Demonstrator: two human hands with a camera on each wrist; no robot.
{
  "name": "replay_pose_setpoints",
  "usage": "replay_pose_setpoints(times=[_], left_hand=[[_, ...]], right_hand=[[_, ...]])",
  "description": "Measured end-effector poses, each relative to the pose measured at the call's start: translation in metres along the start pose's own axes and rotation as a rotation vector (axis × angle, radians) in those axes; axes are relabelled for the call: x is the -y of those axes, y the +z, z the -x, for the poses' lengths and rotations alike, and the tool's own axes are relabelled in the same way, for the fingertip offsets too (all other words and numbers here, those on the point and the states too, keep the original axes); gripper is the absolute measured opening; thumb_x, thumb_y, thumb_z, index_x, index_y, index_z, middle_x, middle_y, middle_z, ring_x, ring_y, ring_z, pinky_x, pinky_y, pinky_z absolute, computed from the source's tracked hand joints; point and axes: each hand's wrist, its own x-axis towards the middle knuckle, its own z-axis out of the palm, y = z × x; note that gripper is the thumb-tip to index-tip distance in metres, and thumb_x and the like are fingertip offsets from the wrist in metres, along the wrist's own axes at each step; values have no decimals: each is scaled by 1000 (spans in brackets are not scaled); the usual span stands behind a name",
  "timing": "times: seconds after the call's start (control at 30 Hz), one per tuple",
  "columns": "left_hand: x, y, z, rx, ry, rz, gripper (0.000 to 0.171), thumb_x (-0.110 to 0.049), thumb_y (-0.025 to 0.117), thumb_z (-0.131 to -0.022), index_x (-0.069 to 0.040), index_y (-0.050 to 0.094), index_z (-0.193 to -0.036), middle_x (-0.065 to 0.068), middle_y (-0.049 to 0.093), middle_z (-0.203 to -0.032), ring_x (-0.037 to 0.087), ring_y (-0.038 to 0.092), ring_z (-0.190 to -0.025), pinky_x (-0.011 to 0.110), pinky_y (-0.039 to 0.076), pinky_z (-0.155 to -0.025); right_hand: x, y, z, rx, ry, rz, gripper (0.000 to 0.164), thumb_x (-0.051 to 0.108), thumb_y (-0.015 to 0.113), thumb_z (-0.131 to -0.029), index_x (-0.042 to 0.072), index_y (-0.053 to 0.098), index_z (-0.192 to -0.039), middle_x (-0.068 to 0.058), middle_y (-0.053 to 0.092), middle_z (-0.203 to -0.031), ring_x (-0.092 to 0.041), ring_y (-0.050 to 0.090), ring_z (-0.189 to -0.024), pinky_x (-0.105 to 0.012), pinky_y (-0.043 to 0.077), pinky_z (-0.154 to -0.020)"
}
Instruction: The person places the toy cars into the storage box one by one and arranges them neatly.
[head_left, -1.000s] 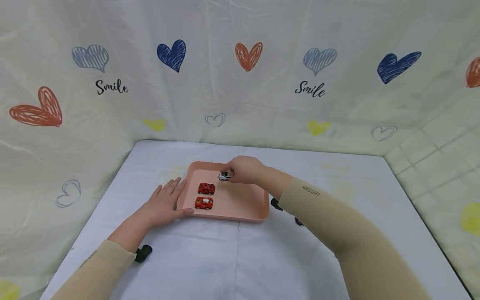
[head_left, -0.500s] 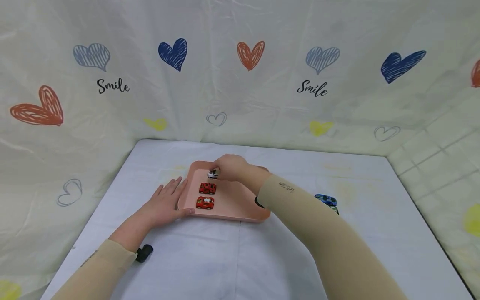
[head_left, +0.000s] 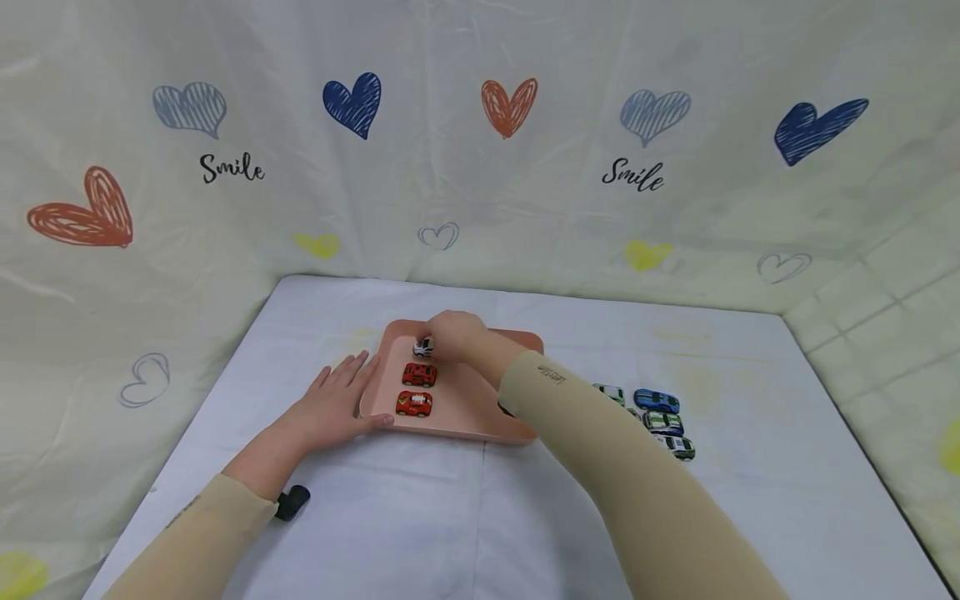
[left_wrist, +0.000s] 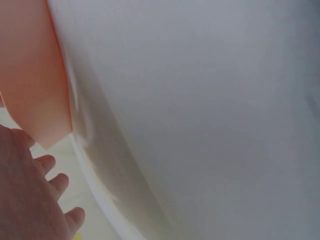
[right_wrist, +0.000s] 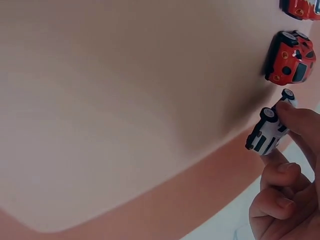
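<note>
My right hand [head_left: 455,335] pinches a white toy car [right_wrist: 270,131] between thumb and fingers, over the far left part of a pink tray [head_left: 487,412]. In the right wrist view the car is tilted. Beside it in the tray sit a red toy car with dark spots [head_left: 419,375] and, nearer me, another red toy car [head_left: 414,404]. My left hand [head_left: 330,408] lies with fingers spread at the tray's left edge, its thumb at the near left corner. The left wrist view shows those fingers [left_wrist: 59,185] beside the tray's outer wall [left_wrist: 35,75].
On the white-covered table [head_left: 375,517], right of the tray, several toy cars stand together, among them a blue one [head_left: 657,401] and a white-and-green one [head_left: 678,447]. My right sleeve [head_left: 600,467] partly hides them. A curtain [head_left: 525,208] with printed hearts hangs behind the table.
My right hand has carried the white toy car leftward to the tray's far left part, in line with the red cars. More cars at the right show from behind the sleeve. The left hand stays put.
</note>
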Motion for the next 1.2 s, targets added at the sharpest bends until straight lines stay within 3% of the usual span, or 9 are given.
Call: replay_pose_setpoints(times=[0.63,1.2], left_hand=[[-1,1,-1,-12,6,4,110,-78,54,-83,-9,16,-159,16,14,-165,37,11,-150,61,7,-119],[1,-2,-2,0,2,-18,110,-78,54,-83,-8,15,-159,17,13,-165,38,10,-150,62,8,-118]], right_hand=[[4,9,-10,19,0,27,40,19,57,-97,31,63,-135,7,63,-133,-11,56,-120,-32,51,-96],[3,6,-10,32,15,-23,40,24,57,-99,33,60,-138,6,61,-136,-13,55,-123,-34,50,-97]])
